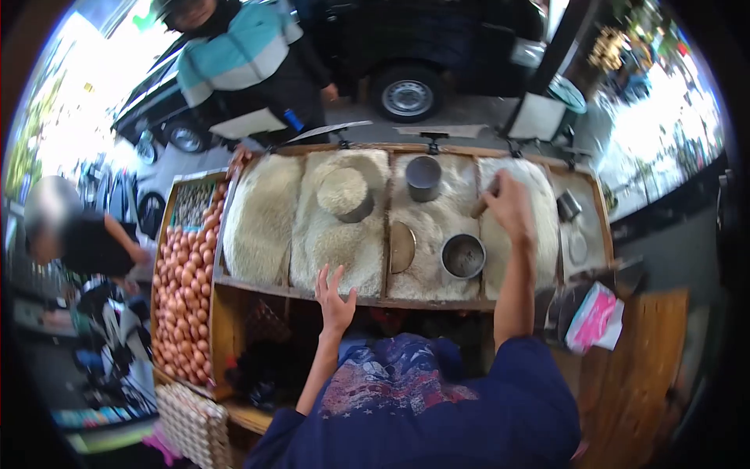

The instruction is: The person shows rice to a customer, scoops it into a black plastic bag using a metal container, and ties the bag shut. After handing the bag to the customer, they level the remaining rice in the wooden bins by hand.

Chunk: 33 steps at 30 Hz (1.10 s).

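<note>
My right hand is closed around a short brown stick, over the divider between two rice compartments. My left hand has its fingers spread, with the fingertips at the front edge of the rice bin. Beyond it, a metal measuring can stands in the rice, heaped with white rice. In the compartment to its right are two more metal cans, one at the back and one in front. A tan half-round piece leans by the divider there.
Left of the rice, a wooden crate holds many brown eggs; stacked egg trays sit below. A person stands across the bin, another at the left. A pink packet lies at the right, near a wooden bench.
</note>
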### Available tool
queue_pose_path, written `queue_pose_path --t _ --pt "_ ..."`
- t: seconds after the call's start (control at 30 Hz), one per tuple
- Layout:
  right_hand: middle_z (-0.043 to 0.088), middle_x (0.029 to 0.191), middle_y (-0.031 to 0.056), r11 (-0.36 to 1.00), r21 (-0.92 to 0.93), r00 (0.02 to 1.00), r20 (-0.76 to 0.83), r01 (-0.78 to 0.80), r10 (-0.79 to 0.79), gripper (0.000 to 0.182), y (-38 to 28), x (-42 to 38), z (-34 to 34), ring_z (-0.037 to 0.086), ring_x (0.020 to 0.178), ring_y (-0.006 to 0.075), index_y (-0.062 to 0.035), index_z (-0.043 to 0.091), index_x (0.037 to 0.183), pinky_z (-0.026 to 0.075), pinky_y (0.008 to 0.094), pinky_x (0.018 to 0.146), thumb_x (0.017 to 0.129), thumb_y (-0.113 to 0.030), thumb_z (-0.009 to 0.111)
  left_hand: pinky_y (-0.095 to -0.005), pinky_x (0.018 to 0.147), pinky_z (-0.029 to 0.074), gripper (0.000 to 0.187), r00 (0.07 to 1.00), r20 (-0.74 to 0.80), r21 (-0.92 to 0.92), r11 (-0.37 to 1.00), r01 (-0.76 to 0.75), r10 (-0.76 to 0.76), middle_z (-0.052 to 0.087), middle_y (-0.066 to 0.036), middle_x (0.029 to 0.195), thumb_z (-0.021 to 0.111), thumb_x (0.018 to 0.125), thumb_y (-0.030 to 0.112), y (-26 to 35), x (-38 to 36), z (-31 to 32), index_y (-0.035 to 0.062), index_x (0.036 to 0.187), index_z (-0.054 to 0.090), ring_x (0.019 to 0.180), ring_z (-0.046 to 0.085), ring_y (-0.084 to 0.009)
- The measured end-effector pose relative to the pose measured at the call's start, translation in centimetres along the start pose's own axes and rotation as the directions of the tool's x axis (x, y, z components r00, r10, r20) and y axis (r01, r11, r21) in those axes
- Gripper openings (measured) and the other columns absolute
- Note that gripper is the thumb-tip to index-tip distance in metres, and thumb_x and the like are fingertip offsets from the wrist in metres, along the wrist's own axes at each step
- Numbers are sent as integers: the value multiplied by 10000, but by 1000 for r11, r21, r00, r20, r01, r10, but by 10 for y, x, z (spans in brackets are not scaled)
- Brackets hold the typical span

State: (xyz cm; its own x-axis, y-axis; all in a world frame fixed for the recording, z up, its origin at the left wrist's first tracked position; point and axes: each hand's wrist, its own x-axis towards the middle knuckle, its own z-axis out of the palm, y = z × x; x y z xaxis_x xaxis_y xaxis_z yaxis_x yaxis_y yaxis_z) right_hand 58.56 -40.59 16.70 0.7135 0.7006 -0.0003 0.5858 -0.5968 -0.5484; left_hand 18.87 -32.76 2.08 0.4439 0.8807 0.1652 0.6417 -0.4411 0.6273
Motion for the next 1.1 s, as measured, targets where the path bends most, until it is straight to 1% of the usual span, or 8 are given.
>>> queue_pose_path --t 0.1,0.17,0.2,0.3,0.47,0.67,0.87,1.1 --pt "601 873 81 879 -110 680 -592 464 -433 502 -57 -22 -26 591 868 274 -55 496 1233 503 385 749 810 -186 732 -477 1103 270 558 997 -63 -26 998 51 -53 398 -159 1414 705 771 96 -13 -3 1 112 1302 534 1338 338 -366" --pt "628 876 56 800 529 959 -153 283 -237 312 -32 -10 55 586 801 156 -34 519 1152 496 326 729 906 -166 658 -491 1086 280 528 991 -109 -44 996 77 -82 410 -174 1397 690 767 105 -24 -2 -1 107 1275 547 1322 350 -386" --pt "634 867 101 732 591 934 -120 339 -336 289 -31 -11 96 598 771 165 -29 522 1110 493 333 713 903 -175 662 -490 1086 281 522 985 -134 -64 992 105 -113 415 -174 1392 686 767 106 -29 0 -3 106 1271 549 1319 354 -384" --pt "622 910 250 845 330 879 83 421 -470 383 -75 -16 153 583 867 490 -35 429 1207 468 478 780 900 -188 598 -485 1085 282 492 954 -214 -111 976 190 -210 435 -178 1372 669 767 109 -44 6 -9 101 1247 562 1305 374 -377" --pt "437 1301 289 698 390 640 288 600 -712 581 -148 57 217 447 1202 436 -37 325 1375 360 419 1022 850 -119 558 -463 1075 303 476 891 -322 -121 947 298 -321 458 -178 1338 652 769 90 -92 4 -21 92 1237 565 1283 395 -370" --pt "603 1044 186 725 119 620 438 678 -651 478 -200 122 280 558 1024 364 -74 616 1239 425 422 911 775 -141 708 -456 1060 328 548 726 -496 -140 869 475 -477 487 -193 1275 595 765 46 -171 -30 -17 17 1298 469 1227 431 -373" --pt "601 1028 180 770 107 666 437 629 -604 412 -204 112 296 552 1012 369 -98 664 1182 423 439 913 776 -142 712 -464 1051 338 595 546 -332 -165 617 769 -769 476 -217 1292 595 776 75 -245 -112 16 43 1347 432 1239 422 -395" --pt "592 1028 182 847 130 724 463 515 -511 332 -224 62 301 541 1017 388 -57 670 1124 432 448 890 795 -98 684 -461 935 439 523 132 256 13 140 990 -958 609 -211 1113 477 897 410 -329 -246 111 79 1302 492 1032 581 -372"
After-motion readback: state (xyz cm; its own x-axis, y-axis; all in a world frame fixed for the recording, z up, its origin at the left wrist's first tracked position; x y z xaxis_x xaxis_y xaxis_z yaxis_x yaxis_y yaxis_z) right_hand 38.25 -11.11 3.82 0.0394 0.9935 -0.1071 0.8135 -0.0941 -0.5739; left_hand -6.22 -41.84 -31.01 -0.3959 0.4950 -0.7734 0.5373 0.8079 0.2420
